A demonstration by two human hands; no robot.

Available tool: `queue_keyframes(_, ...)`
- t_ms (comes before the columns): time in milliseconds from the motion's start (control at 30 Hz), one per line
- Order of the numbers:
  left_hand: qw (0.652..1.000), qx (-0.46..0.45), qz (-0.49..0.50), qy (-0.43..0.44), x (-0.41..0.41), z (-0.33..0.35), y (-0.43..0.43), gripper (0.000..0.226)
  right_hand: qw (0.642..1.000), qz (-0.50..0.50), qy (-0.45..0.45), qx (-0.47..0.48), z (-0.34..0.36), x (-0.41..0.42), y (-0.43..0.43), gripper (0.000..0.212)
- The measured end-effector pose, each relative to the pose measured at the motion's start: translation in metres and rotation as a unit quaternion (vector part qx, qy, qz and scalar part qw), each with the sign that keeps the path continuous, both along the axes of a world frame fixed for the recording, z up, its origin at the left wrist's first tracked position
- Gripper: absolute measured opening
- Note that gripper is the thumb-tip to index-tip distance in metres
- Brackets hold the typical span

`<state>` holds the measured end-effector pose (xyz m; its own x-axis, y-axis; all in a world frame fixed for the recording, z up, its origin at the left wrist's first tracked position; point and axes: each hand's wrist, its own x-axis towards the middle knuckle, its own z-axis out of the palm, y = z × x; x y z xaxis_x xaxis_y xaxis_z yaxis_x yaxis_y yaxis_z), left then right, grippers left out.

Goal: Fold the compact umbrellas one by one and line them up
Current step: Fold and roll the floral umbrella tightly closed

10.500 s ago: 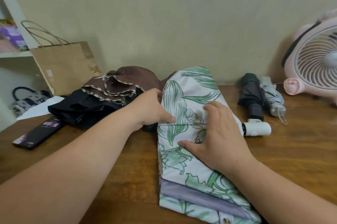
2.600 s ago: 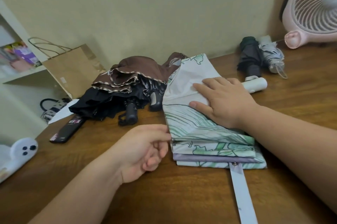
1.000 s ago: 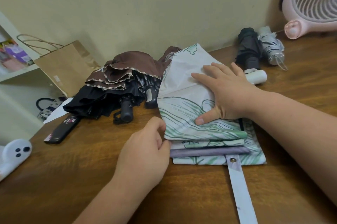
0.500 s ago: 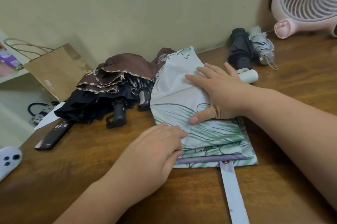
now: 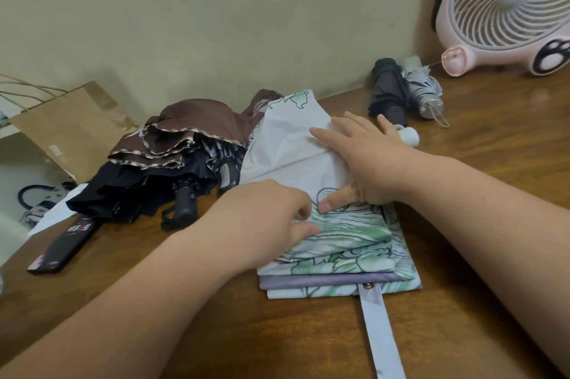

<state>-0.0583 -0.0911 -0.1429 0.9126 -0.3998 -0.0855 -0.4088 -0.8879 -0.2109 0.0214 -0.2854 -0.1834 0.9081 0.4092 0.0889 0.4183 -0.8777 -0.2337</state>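
A brown wooden table (image 5: 493, 162) is running up against a plain pale wall (image 5: 216, 8), and the floral umbrella (image 5: 348, 243), white with green leaf print, is lying near the middle of it as a flat stack of folds. Its strap (image 5: 381, 332) is trailing toward the near edge and its white handle (image 5: 410, 135) is poking out behind the right hand (image 5: 367, 162). That hand is pressing down flat on the upper part of the canopy, fingers straight and spread, thumb pointing left along the cloth. The left hand (image 5: 262, 221) is resting at the left edge of the stack, fingers curled toward the thumb and pinching a fold of the fabric. Just to the left, a brown umbrella (image 5: 197, 129) is slumping loosely over a black umbrella (image 5: 138, 190), both touching the floral one. At the back right, a dark folded umbrella (image 5: 388, 95) and a grey folded umbrella (image 5: 424, 91) are lying side by side near the wall. A pink fan (image 5: 505, 2) is standing in the far right corner. On the left, a paper bag (image 5: 71, 129) is leaning beside the table, and a phone (image 5: 61, 246) is lying on the wood.
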Motion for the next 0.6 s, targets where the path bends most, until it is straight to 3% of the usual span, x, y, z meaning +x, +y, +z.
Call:
queue_keyframes(100, 0.996, 0.012, -0.069, -0.048, 0.01, -0.009, -0.002, 0.045, 1.0, -0.006, 0.01, -0.003, 0.002, 0.001, -0.002, 0.135)
queue_keyframes(200, 0.983, -0.068, -0.155, -0.072, 0.015, -0.03, 0.005, 0.047, 1.0, -0.011, 0.01, 0.004, 0.001, 0.002, -0.005, 0.131)
queue_keyframes(333, 0.987, -0.078, -0.138, 0.028, 0.012, -0.046, 0.01, 0.07, 1.0, -0.021, 0.004, 0.01, 0.004, 0.007, -0.017, 0.118)
queue_keyframes(467, 0.982, -0.068, -0.147, 0.093, 0.01, -0.043, 0.008, 0.072, 0.999, -0.033, 0.029, 0.014, 0.016, -0.001, -0.026, 0.109)
queue_keyframes(600, 0.967, -0.117, -0.149, 0.173, 0.009, -0.04, 0.01, 0.069, 0.998, -0.039, 0.024, 0.03, 0.018, -0.004, -0.028, 0.107)
